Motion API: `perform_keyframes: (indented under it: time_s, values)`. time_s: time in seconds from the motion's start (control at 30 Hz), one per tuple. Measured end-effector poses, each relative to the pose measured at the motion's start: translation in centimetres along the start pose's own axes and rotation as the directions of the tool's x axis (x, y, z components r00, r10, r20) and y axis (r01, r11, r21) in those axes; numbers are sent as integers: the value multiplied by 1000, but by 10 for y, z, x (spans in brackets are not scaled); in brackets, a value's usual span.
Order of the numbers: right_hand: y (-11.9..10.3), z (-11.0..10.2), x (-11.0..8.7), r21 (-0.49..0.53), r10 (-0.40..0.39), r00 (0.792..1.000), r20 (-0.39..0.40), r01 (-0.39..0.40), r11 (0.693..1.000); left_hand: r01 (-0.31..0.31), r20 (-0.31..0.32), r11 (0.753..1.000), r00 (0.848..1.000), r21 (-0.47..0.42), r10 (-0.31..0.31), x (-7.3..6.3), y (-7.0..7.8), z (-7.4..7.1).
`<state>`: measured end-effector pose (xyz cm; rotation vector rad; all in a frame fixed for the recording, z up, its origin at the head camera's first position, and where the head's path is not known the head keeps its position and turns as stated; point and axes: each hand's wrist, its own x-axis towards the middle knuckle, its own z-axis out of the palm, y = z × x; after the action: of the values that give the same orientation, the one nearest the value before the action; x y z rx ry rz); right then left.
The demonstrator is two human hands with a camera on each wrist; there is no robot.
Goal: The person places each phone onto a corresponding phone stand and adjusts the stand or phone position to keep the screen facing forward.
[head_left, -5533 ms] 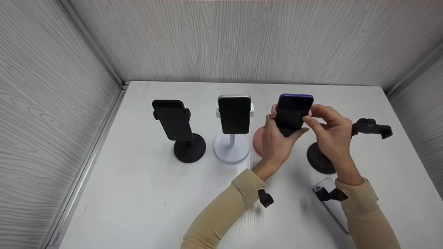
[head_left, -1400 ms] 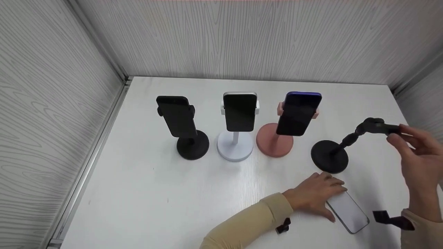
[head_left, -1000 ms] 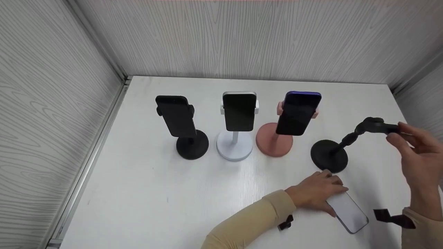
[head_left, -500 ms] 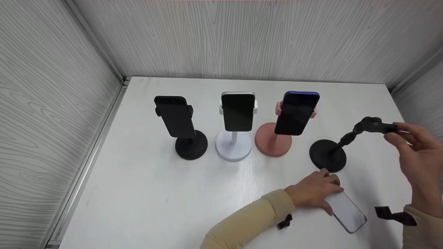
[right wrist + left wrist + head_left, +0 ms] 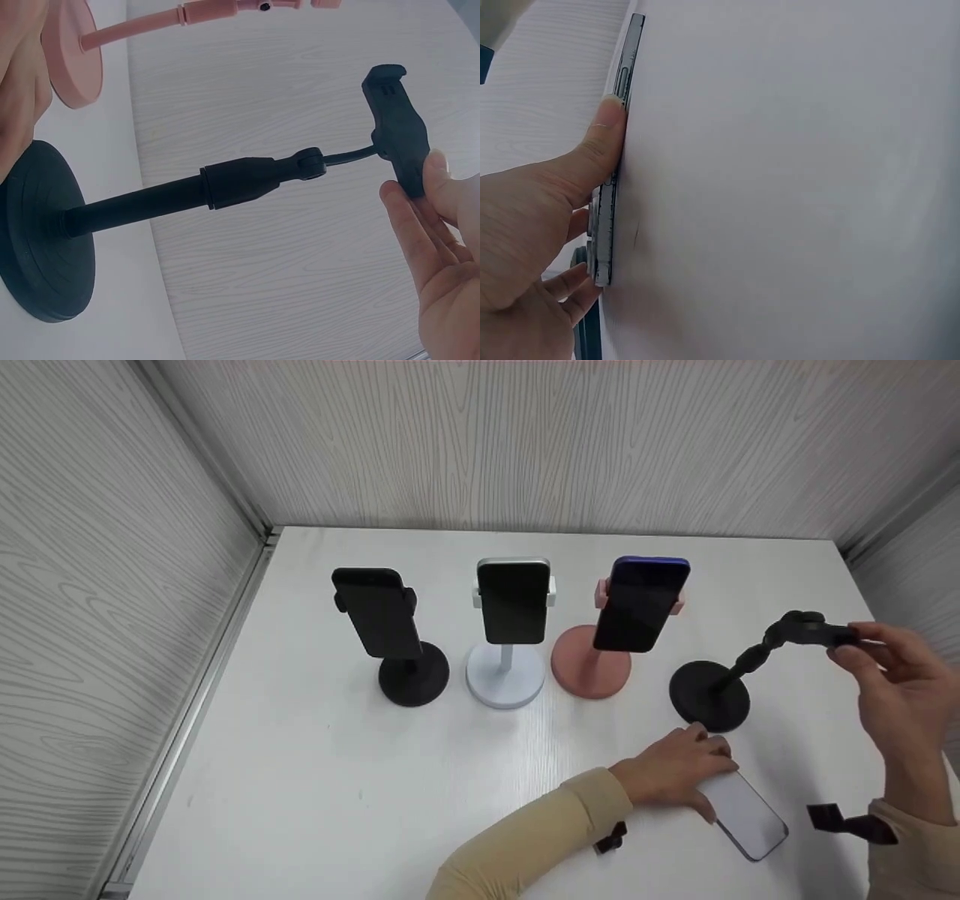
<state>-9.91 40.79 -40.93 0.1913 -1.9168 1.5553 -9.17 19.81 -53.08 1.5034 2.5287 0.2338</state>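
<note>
Lying on the table at the lower right is a phone (image 5: 744,814) with a pale back or face upward. My left hand (image 5: 675,772) covers its upper end and holds it by the edges; in the left wrist view the thumb presses along one side of the phone (image 5: 609,225). To its upper right stands a black phone stand (image 5: 709,696) with a round base and a bent arm. Between thumb and fingers, my right hand (image 5: 904,682) pinches the end of that stand's holder (image 5: 401,131), which carries no phone. The left fingertips are close to the stand's base.
Three other stands with phones stand in a row: a black phone (image 5: 379,615) on a black stand, a silver-edged phone (image 5: 514,604) on a white stand (image 5: 504,690), and a blue-edged phone (image 5: 641,607) on a pink stand (image 5: 589,679). Wood-grain panels (image 5: 480,450) enclose the table.
Both hands have left the blue-edged phone on the pink stand. The left went down to the lying phone, the right moved right to the black holder. Over the last second they barely move.
</note>
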Motion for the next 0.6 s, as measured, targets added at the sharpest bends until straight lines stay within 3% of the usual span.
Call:
perform_keyframes:
  time_s: [0.13, 0.33, 0.43, 0.53, 0.6]
  values:
    - [1, 1, 0, 39, 0, 1000, -6, 0, 999, 8, 8, 1000, 1000, 15, -9, -3, -2, -2]
    - [1, 2, 0, -88, -23, 1000, 1, 23, 996, 3, -12, 1000, 1000, 8, -3, -7, -8, -1]
    - [1, 2, 0, -82, -28, 1000, 3, 28, 996, 2, -11, 1000, 1000, 13, -2, -10, -10, -2]
    - [1, 2, 0, 7, -20, 1000, -2, 20, 1000, 5, 0, 1000, 1000, 30, -5, -12, -11, -3]
    - [1, 2, 0, -22, -30, 1000, 4, 30, 999, 4, 7, 999, 1000, 39, -5, -13, -11, -5]
